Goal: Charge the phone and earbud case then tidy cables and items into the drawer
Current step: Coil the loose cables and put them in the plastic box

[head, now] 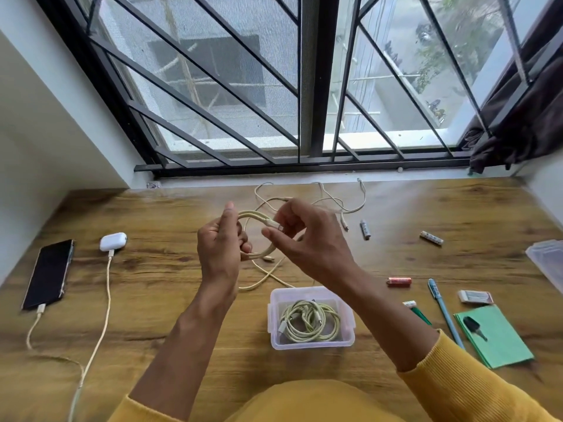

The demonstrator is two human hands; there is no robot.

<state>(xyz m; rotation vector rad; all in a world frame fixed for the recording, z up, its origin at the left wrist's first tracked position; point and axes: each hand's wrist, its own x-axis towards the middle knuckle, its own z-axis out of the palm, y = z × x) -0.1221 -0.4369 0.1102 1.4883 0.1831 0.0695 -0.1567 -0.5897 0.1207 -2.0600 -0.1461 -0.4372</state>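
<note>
My left hand (220,243) grips a coiled pale yellow cable (262,254) above the wooden desk (170,275). The fingertips of my right hand (300,236) pinch that cable's white plug end. A loose tail of the cable hangs down to the desk. Below my hands a clear plastic box (310,342) holds another coiled yellow cable (309,322). At the left lies a black phone (48,274) with a cable plugged in. Beside it is a white earbud case (113,241), also plugged into a cable.
A tangled white cable (332,197) lies near the window sill. Three batteries (365,229) (431,238) (399,281), a blue pen (444,312), an eraser (475,296), a green notepad (499,339) with a key, and a clear lid (548,263) sit at the right.
</note>
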